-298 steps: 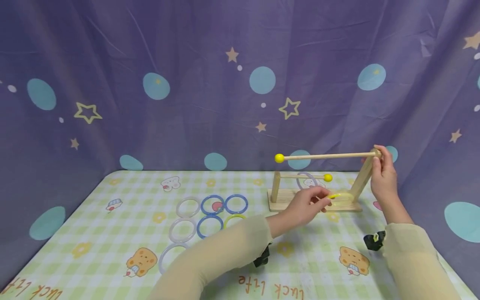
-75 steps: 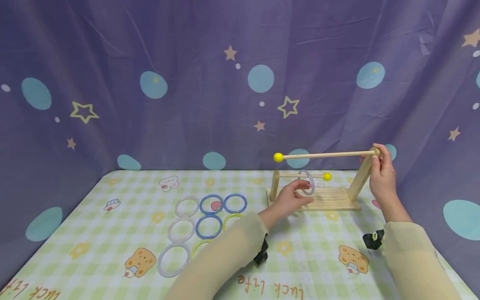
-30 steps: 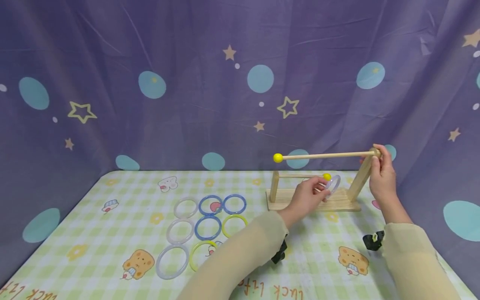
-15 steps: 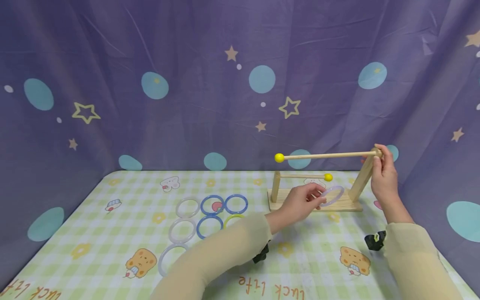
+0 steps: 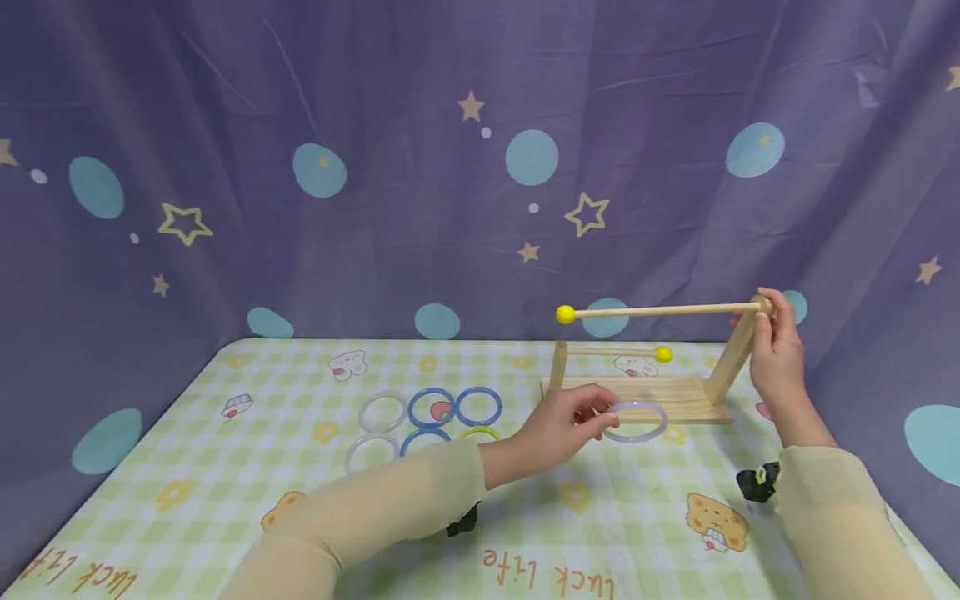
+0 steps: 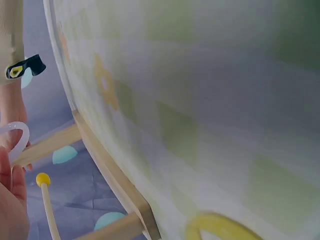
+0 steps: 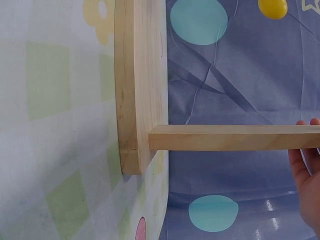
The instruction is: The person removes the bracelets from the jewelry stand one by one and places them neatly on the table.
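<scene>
My left hand pinches a pale purple ring by its left edge, between thumb and fingers. Held nearly flat, the ring is in front of the wooden stand's base. In the left wrist view the same ring shows at the left edge, beside my fingers. My right hand grips the top of the stand's tall post, where the long upper rod joins. A shorter lower rod with a yellow ball end carries no ring.
Left of the stand, pale rings, blue rings and a yellow ring lie on the checkered tablecloth. My left sleeve covers part of that group. A patterned purple curtain hangs behind the table.
Earlier my left hand held a yellow ring. It then slid the pale purple ring off the lower rod's ball end and brought it down and left. The right hand kept its grip.
</scene>
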Demonstrator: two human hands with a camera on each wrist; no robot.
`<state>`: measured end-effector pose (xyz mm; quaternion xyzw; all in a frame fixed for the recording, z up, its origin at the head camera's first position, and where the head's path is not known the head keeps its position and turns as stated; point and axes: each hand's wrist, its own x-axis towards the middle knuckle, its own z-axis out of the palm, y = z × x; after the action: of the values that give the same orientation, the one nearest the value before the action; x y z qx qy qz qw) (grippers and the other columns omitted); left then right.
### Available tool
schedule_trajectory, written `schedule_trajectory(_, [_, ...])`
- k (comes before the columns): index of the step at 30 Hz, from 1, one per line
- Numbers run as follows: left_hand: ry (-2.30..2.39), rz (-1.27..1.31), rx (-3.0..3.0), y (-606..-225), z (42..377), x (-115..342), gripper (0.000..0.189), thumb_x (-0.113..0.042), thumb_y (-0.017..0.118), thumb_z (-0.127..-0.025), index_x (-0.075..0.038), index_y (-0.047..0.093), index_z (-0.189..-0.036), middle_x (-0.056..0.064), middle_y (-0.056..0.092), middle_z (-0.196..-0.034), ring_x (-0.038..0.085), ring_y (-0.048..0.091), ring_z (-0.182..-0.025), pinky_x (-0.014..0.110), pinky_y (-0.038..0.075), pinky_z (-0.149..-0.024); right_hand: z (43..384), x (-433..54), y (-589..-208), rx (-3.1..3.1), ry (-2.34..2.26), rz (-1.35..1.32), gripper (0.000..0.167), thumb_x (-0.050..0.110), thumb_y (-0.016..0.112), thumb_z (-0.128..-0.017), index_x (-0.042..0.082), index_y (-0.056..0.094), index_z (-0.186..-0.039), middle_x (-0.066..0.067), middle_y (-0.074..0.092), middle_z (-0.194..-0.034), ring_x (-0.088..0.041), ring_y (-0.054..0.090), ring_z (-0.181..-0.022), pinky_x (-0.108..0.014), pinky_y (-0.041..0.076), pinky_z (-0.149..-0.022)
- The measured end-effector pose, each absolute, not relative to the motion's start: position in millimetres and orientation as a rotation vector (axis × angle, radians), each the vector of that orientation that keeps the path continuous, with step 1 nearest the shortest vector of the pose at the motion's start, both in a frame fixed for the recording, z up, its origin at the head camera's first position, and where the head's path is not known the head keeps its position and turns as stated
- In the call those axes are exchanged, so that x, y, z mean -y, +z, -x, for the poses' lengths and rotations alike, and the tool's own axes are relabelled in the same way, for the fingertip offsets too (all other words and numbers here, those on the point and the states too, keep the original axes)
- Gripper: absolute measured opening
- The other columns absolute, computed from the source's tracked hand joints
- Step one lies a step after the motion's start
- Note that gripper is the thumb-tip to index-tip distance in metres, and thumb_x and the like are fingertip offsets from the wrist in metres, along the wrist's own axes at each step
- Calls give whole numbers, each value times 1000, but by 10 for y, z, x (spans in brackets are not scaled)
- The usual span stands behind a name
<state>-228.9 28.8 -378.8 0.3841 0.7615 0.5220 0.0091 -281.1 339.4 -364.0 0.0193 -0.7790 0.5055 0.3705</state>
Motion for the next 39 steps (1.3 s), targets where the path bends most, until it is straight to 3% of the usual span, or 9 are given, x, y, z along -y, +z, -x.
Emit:
schedule_trajectory(5, [1633,-1214,-2438,-3738,2224,-65,17,-9,66,-93,-7,67,-110,1,71,-86,5,60,-64,21,52,-60,2812,-3395,-3631,1988,1299,-60,37,15,35,-106,15,41,-143,17,60,-98,5,59,-90,-12,45,-78])
schedule_trajectory(14, [1638,-1160,-2488,-3717,2234,279,18,-10,64,-95,-10,65,-112,5,70,-86,12,59,-62,24,51,-58,2826,-3437,-3627,2012,1303,-4,38,16,35,-106,18,41,-144,19,60,-99,8,58,-90,-12,45,-80])
schedule_trajectory(24, [1512,-1065,-2517,-3761,2251,699,15,-12,61,-97,-14,67,-111,-1,68,-83,21,58,-62,24,45,-54,2813,-3410,-3647,2029,1257,13,37,17,36,-106,18,41,-143,25,57,-95,10,57,-90,-13,46,-81])
schedule_trajectory(31, [1371,-1148,-2503,-3796,2224,907,13,-12,62,-97,-12,67,-109,2,68,-82,7,50,-58,21,41,-53,2806,-3390,-3642,2003,1281,-10,37,16,36,-106,16,42,-143,23,58,-95,8,58,-89,-12,45,-78])
schedule_trajectory(39, [1221,-1269,-2449,-3857,2170,1023,12,-12,63,-96,-12,67,-108,-3,67,-80,3,45,-55,19,39,-51,2804,-3387,-3641,2000,1297,-18,37,16,36,-106,16,42,-143,19,60,-97,7,59,-89,-12,45,-78])
